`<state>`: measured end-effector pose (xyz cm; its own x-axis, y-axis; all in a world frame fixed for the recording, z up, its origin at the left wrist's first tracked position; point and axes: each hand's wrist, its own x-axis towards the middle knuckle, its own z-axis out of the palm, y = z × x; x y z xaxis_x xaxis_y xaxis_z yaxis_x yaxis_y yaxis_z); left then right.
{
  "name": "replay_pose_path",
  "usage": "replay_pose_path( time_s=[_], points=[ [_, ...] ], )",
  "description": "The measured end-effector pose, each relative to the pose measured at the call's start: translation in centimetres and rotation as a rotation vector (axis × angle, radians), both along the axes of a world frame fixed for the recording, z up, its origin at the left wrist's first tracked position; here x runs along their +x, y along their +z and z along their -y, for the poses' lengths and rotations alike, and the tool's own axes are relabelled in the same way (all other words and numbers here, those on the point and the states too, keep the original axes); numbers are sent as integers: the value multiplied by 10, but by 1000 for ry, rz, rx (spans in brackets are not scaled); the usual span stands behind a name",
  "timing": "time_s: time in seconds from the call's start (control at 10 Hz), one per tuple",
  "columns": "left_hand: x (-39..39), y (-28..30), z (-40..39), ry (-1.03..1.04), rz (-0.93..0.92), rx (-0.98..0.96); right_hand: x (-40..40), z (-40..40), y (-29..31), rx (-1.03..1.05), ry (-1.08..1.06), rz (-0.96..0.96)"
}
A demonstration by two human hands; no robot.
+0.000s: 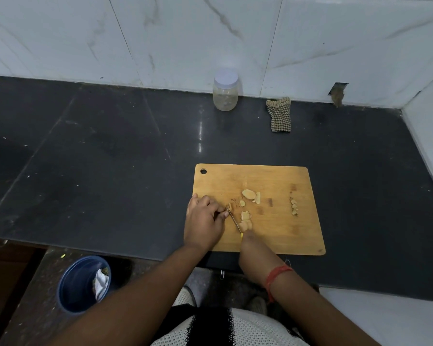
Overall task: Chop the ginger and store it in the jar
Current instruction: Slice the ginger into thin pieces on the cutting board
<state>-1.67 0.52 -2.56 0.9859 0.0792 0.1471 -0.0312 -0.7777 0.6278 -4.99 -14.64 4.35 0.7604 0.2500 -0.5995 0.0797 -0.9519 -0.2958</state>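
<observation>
The left hand (203, 219) lay on the near-left part of the wooden cutting board (280, 178), fingers curled, pinching a small ginger bit (229, 207) at its fingertips. The knife (235, 222) blade ran diagonally just right of those fingertips, its tip touching the pinched bit. The right hand (254, 253) gripped the knife handle from the near side; only a sliver of yellow handle showed, so the wrap of the fingers couldn't be made out. A red thread (276, 275) circled the right wrist.

Ginger slices (245, 219) sat just right of the blade, w/ bigger pieces (251, 196) a bit farther & to the right. A thin row of chopped bits (294, 207) lay well right of both hands. The jar (226, 89), white lid on, w/ some pale pieces inside, stood far beyond the hands, against the wall (160, 41).

The board rested on a dark stone counter (98, 158); white marble-look tiles behind. A checked cloth (280, 114) lay right of the jar. Below the counter edge, left of the left arm, stood a blue bin (68, 290) w/ scraps in it.

The blade was thin & hard to see. The jar's contents were blurry.
</observation>
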Motion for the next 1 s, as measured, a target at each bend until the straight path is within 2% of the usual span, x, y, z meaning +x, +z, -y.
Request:
replay_pose_path(
  time_s=[0.1, 0.2, 0.3, 0.5, 0.8, 0.9, 1.0],
  points=[
    [0, 1, 0, 2, -1, -1, -19, 7, 15, -172, 368, -205],
    [0, 1, 0, -1, 2, -4, -34, 17, 25, -309, 384, -284],
    [-1, 0, -4, -23, -4, -19, -32, 30, 10, 202, -262, 38],
    [-3, 0, -5, -22, 5, -48, -18, 11, 3, 179, -171, 135],
    [-2, -2, -4, -30, -7, -9, -9, 6, 6, 126, -191, 71],
    [-3, -2, -5, -29, -16, 10, -12, 13, 5, 100, -203, 132],
    [-5, 1, -4, -43, -18, 43, -16, 17, 3, 83, -155, 110]
  ],
)
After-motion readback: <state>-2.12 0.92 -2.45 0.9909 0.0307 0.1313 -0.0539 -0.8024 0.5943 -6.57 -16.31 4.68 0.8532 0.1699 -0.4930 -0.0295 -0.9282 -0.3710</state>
